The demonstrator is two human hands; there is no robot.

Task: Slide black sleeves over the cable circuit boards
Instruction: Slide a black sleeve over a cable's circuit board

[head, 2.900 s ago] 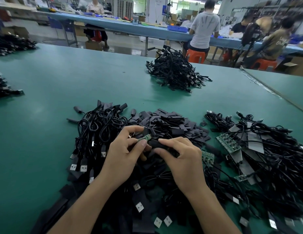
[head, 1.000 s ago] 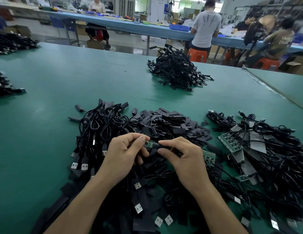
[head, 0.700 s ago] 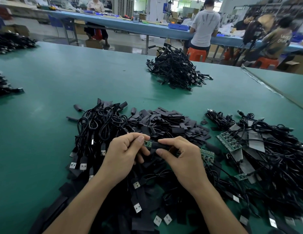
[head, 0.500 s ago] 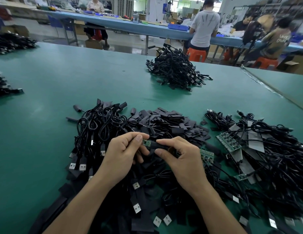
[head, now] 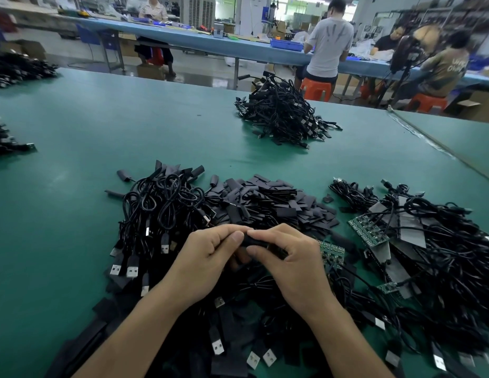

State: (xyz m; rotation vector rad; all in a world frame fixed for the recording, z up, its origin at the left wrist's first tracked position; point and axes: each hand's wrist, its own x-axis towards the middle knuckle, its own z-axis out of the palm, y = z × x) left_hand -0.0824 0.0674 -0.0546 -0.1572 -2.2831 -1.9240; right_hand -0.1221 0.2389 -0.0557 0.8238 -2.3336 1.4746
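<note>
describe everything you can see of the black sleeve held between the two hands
The black sleeve is a short, dark, matt tube, plastic or rubber by its look, held roughly level and crosswise above the cable heap. The left hand pinches its left end between thumb and forefinger; the right hand curls over its right part. Only a short middle stretch shows, and what is inside it cannot be seen.

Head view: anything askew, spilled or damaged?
Nothing looks damaged. Left hand and right hand pinch one black sleeve. Only oddity: stray black pieces lie on the table, just outside the cables.
</note>
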